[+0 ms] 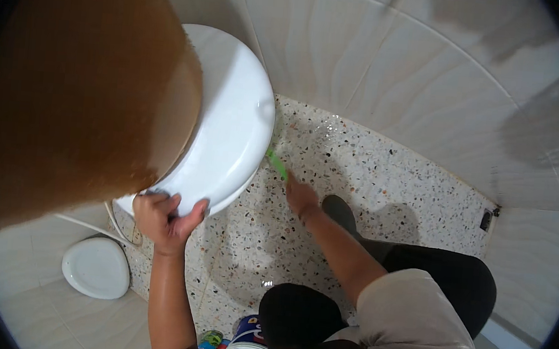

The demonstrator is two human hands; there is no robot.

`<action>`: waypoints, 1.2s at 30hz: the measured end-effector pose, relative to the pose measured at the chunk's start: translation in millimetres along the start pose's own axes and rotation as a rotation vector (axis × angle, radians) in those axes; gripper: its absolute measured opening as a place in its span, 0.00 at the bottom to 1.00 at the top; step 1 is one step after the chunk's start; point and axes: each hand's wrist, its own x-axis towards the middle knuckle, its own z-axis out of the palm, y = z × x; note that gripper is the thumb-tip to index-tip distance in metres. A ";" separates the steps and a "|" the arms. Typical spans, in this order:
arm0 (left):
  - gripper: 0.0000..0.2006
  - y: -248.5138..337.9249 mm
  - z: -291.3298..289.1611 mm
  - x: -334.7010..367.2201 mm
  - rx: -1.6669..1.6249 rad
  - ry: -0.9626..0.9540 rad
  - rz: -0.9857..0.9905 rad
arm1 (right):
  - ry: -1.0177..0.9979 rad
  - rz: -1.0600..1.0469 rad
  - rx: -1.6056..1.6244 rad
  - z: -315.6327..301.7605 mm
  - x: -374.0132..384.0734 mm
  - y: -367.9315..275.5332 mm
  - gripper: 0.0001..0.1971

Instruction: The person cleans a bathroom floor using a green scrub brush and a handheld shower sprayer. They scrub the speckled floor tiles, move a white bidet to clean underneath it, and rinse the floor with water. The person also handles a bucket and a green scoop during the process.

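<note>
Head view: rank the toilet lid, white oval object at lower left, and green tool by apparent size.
1. Toilet lid, partly covered
2. White oval object
3. Green tool, visible part

Around me I have walls of pale, glossy tile, faintly veined, with light grout lines. Below me spreads a cream floor speckled grey, black and rust (light glints off it near the wall). Soft shadows darken the tiles; a small dark square fitting marks the right-hand corner.
</note>
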 end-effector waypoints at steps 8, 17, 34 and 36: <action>0.24 11.7 6.3 19.9 0.050 0.087 0.185 | 0.007 0.233 0.000 -79.2 -59.2 27.9 0.23; 0.22 10.9 -10.1 19.6 0.017 0.047 0.128 | 0.026 0.119 -0.169 -78.5 -118.0 64.1 0.21; 0.17 17.4 2.8 15.3 0.032 0.141 0.037 | 0.398 0.572 0.134 -89.8 -135.4 208.2 0.21; 0.17 17.9 4.9 14.5 0.024 0.143 0.021 | 0.432 0.609 0.161 -78.3 -129.8 193.5 0.21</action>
